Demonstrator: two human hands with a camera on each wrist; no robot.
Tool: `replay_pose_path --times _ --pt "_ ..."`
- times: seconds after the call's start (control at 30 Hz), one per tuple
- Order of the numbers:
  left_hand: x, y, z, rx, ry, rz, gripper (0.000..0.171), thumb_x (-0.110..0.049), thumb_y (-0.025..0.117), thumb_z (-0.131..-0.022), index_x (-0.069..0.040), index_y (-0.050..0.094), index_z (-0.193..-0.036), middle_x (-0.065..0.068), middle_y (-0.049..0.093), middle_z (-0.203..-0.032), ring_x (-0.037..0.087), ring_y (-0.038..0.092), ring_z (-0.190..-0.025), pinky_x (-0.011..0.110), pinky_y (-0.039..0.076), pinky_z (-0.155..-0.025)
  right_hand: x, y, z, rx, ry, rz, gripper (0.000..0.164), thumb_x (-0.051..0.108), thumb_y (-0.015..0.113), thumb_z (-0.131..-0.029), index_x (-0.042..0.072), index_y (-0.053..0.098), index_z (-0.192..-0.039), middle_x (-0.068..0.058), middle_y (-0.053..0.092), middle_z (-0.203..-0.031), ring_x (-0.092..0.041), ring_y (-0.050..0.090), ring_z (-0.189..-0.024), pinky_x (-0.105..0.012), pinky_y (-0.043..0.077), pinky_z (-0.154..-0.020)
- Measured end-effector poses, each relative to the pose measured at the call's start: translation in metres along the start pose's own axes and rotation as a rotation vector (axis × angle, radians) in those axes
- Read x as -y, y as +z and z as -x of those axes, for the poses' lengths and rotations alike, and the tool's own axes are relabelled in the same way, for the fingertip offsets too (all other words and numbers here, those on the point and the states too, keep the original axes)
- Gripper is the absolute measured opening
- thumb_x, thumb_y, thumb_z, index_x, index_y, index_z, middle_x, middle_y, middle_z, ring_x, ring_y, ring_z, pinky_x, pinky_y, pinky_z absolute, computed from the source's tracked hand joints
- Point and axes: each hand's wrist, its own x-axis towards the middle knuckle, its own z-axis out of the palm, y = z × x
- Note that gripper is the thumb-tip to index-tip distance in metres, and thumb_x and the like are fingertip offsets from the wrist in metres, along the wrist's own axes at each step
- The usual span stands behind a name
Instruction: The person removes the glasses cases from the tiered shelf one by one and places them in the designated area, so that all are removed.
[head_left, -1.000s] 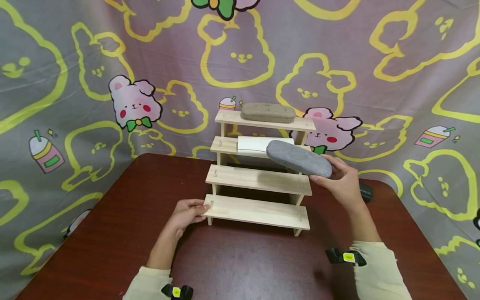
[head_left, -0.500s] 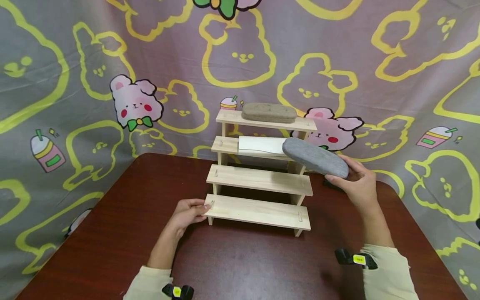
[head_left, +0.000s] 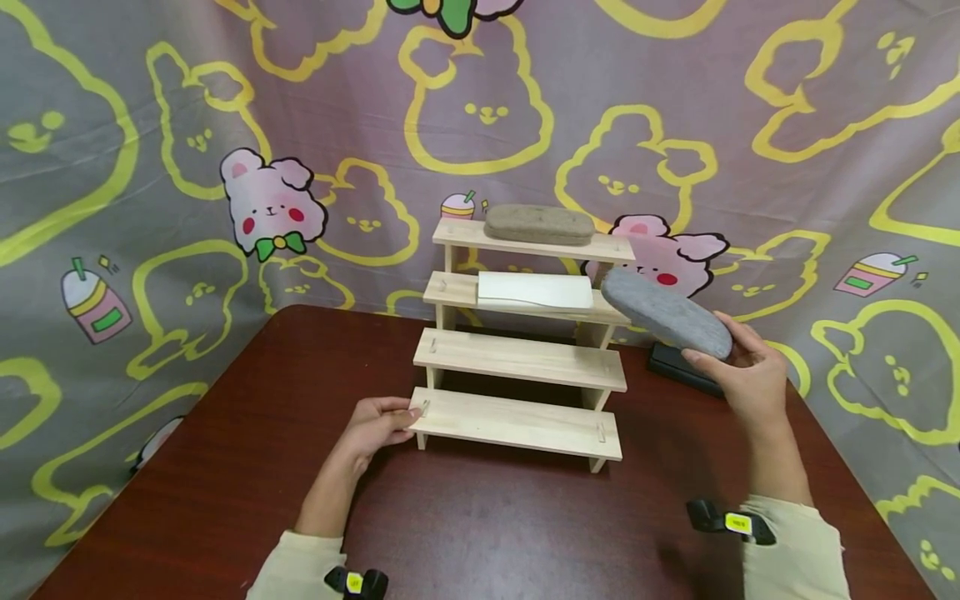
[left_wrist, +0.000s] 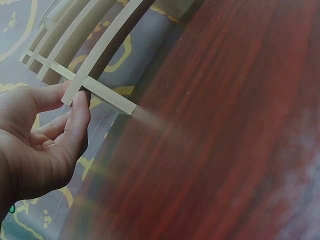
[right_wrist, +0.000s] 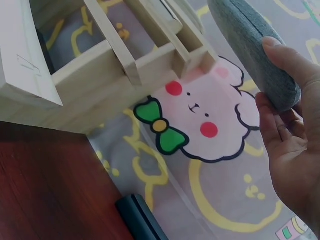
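In the head view my right hand (head_left: 750, 379) grips one end of a grey fabric glasses case (head_left: 666, 313), held in the air right of a stepped wooden shelf (head_left: 517, 358). The right wrist view shows thumb and fingers round the lower end of that glasses case (right_wrist: 255, 50). My left hand (head_left: 375, 429) pinches the left end of the lowest shelf board, thumb on top; the left wrist view has the fingers (left_wrist: 77, 120) beneath the board. A brown glasses case (head_left: 538, 225) lies on the top board, and a white glasses case (head_left: 534, 290) on the second one down.
A black case (head_left: 681, 369) lies on the dark red table (head_left: 480, 525) behind and right of the shelf, below the grey case in the head view. A patterned cloth (head_left: 337, 100) with cartoon bears hangs close behind the table and along its sides.
My right hand has moved rightward with the grey glasses case, away from the front of the shelf. The white case and the black case now show more fully. My left hand stays put.
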Motion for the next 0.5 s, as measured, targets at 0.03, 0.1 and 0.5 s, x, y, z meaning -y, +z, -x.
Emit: replay_pose_path --times 0.03,0.1,0.5 --pt "0.0 0.0 0.0 0.0 -0.001 0.0 0.046 -0.003 0.064 -0.096 0.02 0.05 -0.133 0.001 0.068 -0.09 0.002 0.064 -0.074 0.011 0.06 -0.066 0.0 -0.001 0.0 -0.014 0.012 -0.009 0.061 -0.027 0.072 -0.072 -0.004 0.066 -0.129 0.002 0.064 -0.109 -0.006 0.064 -0.097 -0.005 0.055 -0.081" --pt "0.001 -0.001 0.0 0.0 -0.001 -0.001 0.046 -0.003 0.064 -0.096 0.02 0.05 -0.133 0.002 0.068 -0.09 0.002 0.065 -0.075 0.012 0.06 -0.066 0.0 -0.004 0.0 -0.044 0.032 -0.034 0.062 -0.029 0.071 -0.072 -0.005 0.066 -0.129 0.002 0.065 -0.109 -0.006 0.065 -0.098 -0.005 0.056 -0.08" --pt "0.001 0.0 0.002 -0.005 0.002 -0.02 0.046 -0.005 0.065 -0.097 0.019 0.052 -0.133 0.009 0.067 -0.102 0.004 0.064 -0.079 0.012 0.06 -0.068 -0.004 -0.03 -0.002 -0.131 0.046 -0.067 0.057 -0.028 0.069 -0.076 -0.005 0.066 -0.128 0.002 0.07 -0.113 -0.008 0.066 -0.099 -0.007 0.058 -0.074"
